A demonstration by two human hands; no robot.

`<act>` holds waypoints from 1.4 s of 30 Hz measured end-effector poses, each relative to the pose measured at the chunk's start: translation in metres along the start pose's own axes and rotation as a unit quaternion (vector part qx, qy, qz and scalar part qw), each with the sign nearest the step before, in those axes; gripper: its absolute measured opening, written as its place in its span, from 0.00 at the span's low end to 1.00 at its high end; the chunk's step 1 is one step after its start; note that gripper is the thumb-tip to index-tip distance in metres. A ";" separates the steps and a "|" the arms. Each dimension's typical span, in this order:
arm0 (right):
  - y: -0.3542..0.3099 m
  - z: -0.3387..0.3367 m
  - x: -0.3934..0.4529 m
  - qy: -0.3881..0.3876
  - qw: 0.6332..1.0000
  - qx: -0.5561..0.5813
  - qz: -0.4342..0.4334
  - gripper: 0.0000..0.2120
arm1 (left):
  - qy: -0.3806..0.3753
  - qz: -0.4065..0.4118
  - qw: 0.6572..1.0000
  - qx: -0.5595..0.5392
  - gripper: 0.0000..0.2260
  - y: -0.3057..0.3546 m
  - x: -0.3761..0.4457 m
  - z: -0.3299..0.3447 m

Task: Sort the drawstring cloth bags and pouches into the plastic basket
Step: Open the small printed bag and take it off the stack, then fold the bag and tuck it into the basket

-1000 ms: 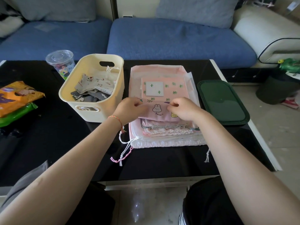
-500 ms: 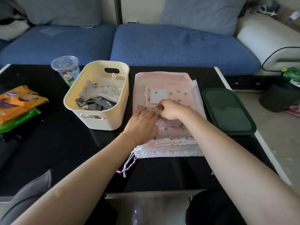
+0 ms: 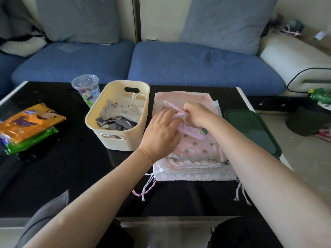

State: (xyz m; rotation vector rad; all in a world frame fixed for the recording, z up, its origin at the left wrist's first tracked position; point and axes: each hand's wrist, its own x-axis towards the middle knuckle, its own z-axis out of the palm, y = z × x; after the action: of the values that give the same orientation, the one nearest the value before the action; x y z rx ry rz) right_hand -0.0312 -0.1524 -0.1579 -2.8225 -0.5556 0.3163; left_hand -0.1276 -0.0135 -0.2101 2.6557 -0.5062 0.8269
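Observation:
A cream plastic basket [image 3: 93, 128] stands on the black table and holds several grey and printed cloth pouches [image 3: 123, 109]. To its right lies a stack of pink and white drawstring bags [image 3: 195, 164]. On top of the stack is a small pink pouch [image 3: 194, 132] with a cartoon print, partly folded over. My right hand [image 3: 198, 114] pinches the gathered end of this pouch. My left hand [image 3: 162, 133] lies on the pouch's left side with fingers stretched forward; its fingertips are partly hidden.
A dark green lid [image 3: 254, 130] lies right of the stack, near the table's right edge. A lidded plastic cup [image 3: 86, 88] stands behind the basket. Orange and green snack packs [image 3: 26, 126] lie at the far left. A blue sofa [image 3: 197, 65] runs behind the table.
Both hands have moved away from me over the stack, folding the small pink pouch over. The pink bag with the white patch is now covered by the hands and pouch.

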 end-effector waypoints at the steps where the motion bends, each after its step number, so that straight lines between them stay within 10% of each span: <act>1: -0.003 -0.012 -0.001 0.037 0.999 0.023 0.001 0.04 | 0.042 -0.010 0.999 0.002 0.13 -0.002 0.007 -0.014; 7: -0.060 -0.043 0.004 0.169 0.946 0.278 0.005 0.09 | 0.043 -0.202 0.978 0.011 0.15 -0.059 0.012 -0.086; 13: -0.125 -0.037 0.019 0.101 0.894 0.436 -0.014 0.03 | -0.144 -0.445 0.883 0.042 0.22 -0.125 -0.007 -0.136; 18: -0.160 -0.029 0.035 0.275 0.951 0.106 -0.091 0.03 | -0.140 -0.446 0.884 0.030 0.22 -0.141 -0.011 -0.141; 22: -0.166 -0.004 0.047 0.279 0.927 -0.172 -0.179 0.15 | -0.172 -0.445 0.879 0.012 0.23 -0.149 -0.009 -0.138; 26: -0.180 0.010 0.066 0.235 0.911 -0.294 -0.168 0.12 | -0.046 -0.427 0.903 0.005 0.20 -0.155 0.000 -0.133; 29: -0.186 0.024 0.072 0.215 0.925 -0.277 -0.148 0.13 | 0.028 -0.320 0.947 0.008 0.20 -0.160 0.015 -0.127; 32: -0.187 0.030 0.083 0.148 0.961 -0.210 -0.108 0.13 | -0.095 -0.239 0.966 -0.003 0.22 -0.163 0.031 -0.116; 36: -0.181 0.038 0.087 0.061 0.979 -0.158 -0.116 0.12 | -0.305 -0.235 0.921 0.051 0.22 -0.162 0.047 -0.092; 42: -0.182 0.023 0.086 -0.018 0.998 0.039 0.051 0.22 | -0.372 -0.222 0.894 0.116 0.23 -0.173 0.054 -0.061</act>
State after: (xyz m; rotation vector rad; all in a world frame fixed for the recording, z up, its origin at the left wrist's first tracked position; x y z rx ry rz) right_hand -0.0212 0.0492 -0.1428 -2.7799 -0.3983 0.3996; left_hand -0.0429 0.1511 -0.1629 3.0634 0.0722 -0.3116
